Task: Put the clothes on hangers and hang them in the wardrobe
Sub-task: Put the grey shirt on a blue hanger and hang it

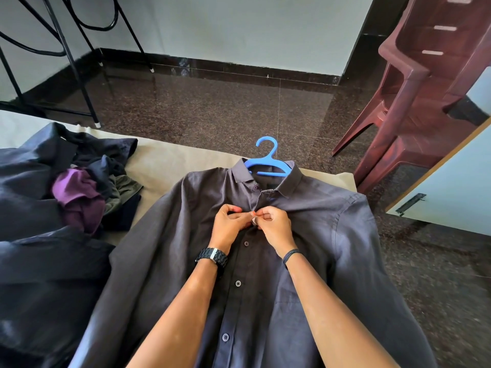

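Now, shirt: lies flat, face up, at centre frame on the bed, so the placket can be fastened.
Hanger: blue, already inside the collar, hook toward the upper centre.
Left hand: fingers curled, pinching the placket edge near the top.
Right hand: pinching the opposite edge; both grips are clamped on fabric, meeting at a button.
Pile: unhung clothes, left of frame.
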Demonstrator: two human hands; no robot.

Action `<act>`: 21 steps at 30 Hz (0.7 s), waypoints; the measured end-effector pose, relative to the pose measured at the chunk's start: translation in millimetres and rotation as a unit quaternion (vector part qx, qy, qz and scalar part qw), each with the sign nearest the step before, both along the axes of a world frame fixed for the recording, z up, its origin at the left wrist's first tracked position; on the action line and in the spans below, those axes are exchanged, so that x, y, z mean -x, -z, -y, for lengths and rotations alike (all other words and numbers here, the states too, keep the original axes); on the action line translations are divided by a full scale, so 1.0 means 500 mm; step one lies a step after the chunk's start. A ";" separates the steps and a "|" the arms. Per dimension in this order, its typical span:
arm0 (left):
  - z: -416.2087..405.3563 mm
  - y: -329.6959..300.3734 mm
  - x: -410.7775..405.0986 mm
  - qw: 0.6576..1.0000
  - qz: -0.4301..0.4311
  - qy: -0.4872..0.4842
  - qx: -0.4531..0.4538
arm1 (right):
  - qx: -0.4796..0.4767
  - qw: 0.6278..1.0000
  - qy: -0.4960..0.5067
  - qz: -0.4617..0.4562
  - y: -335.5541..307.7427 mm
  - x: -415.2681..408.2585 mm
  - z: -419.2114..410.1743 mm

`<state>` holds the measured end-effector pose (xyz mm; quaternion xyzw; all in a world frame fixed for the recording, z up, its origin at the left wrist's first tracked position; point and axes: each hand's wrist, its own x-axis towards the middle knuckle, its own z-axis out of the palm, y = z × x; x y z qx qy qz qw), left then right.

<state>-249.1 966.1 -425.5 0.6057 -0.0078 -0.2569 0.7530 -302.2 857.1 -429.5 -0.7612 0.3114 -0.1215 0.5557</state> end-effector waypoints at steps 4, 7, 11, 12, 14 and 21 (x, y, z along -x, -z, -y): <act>0.001 0.004 0.002 0.999 0.020 -0.014 -0.039 | -0.013 1.000 -0.009 0.005 -0.005 0.005 0.000; 0.011 -0.008 0.002 0.998 0.001 -0.031 -0.061 | -0.078 0.996 -0.030 0.013 -0.017 0.007 0.005; 0.020 -0.025 -0.008 0.996 -0.057 -0.006 -0.075 | -0.184 0.982 -0.030 0.023 -0.036 0.011 0.012; 0.024 -0.027 -0.012 0.993 -0.030 0.007 -0.114 | -0.190 0.981 -0.030 0.017 -0.039 0.010 0.013; 0.028 -0.025 -0.022 0.965 0.102 0.028 -0.241 | -0.175 0.984 -0.025 -0.007 -0.046 0.003 0.015; 0.053 -0.054 -0.049 0.915 0.266 0.009 -0.304 | -0.090 0.986 0.133 0.041 -0.085 -0.049 0.029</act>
